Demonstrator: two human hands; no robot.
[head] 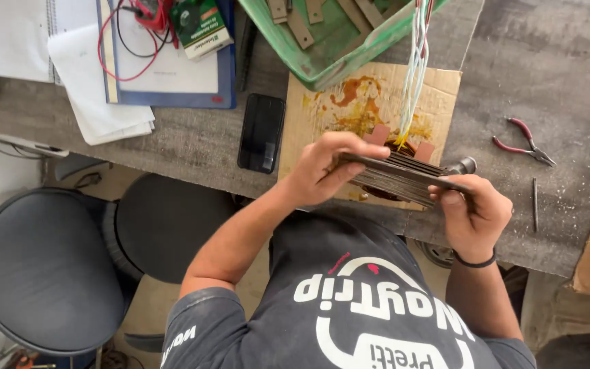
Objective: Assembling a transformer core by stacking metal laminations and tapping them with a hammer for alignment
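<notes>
The stack (399, 178) of thin dark metal plates is held up off the desk (192, 140) between both hands, just over the near edge of a stained cardboard sheet (349, 102). Its long axis runs from about ten o'clock to four o'clock, the left end a little higher in the picture than the right. The left hand (321, 167) sits at the nine o'clock end, its grip clamped on the stack with the thumb below and the fingers curled over the top edge. The right hand (474, 213) sits at the four o'clock end, its grip also closed on the stack, thumb pressed flat along the top plate. Both hands are equally near; each already has its end. A small grey cylinder (464, 165) shows at the right end, just beyond the right hand's fingers; whether it is part of the stack cannot be told.

Pale wires (414, 75) hang from twelve o'clock and meet the stack near its middle. Both forearms rise from six o'clock, elbows bent and spread outward, wrists turned inward toward each other.

At three o'clock, well apart from the hands, lie red-handled pliers (524, 142) and a thin metal rod (535, 203). A phone (261, 132) lies at ten o'clock, and a green tray (336, 41) sits at twelve.
</notes>
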